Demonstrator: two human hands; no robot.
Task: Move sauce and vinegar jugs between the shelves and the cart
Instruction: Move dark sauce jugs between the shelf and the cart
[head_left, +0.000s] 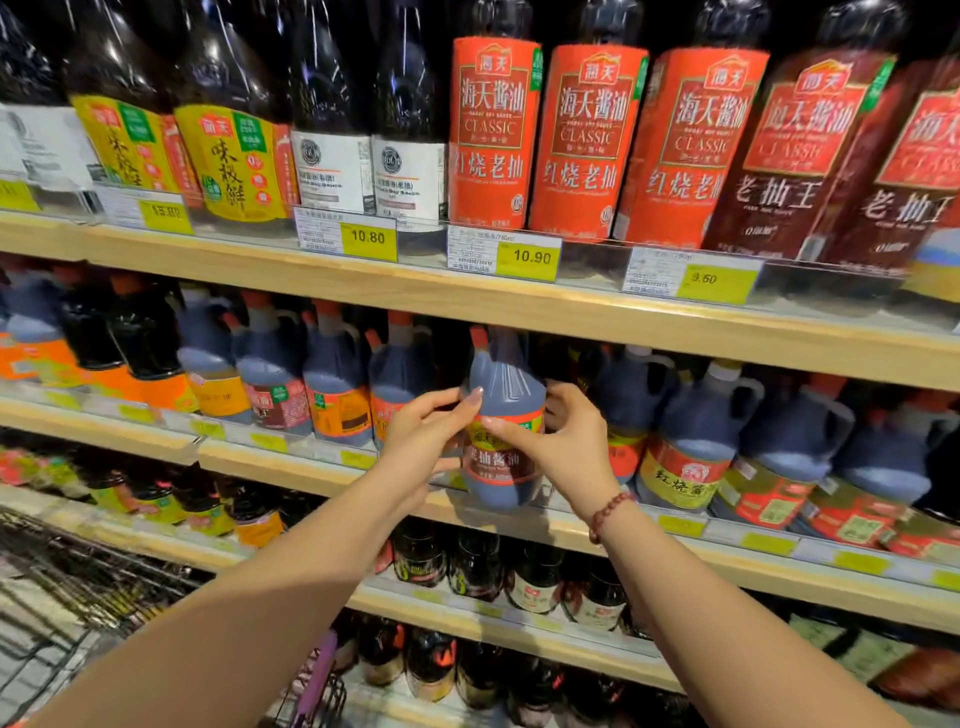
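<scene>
A dark soy sauce jug (506, 387) with a red cap and a red and green label stands at the front edge of the middle shelf (675, 543). My left hand (423, 436) holds its left side with the thumb on the shoulder of the jug. My right hand (563, 441) wraps its right side, the thumb lying across the label. Both hands touch the jug. Its base rests at the shelf lip.
More jugs (337, 384) line the same shelf on both sides, close to the held one. Tall red-labelled bottles (491, 130) fill the shelf above, with yellow price tags (530, 257). Smaller bottles (475, 566) sit below. A wire cart (67, 587) is at lower left.
</scene>
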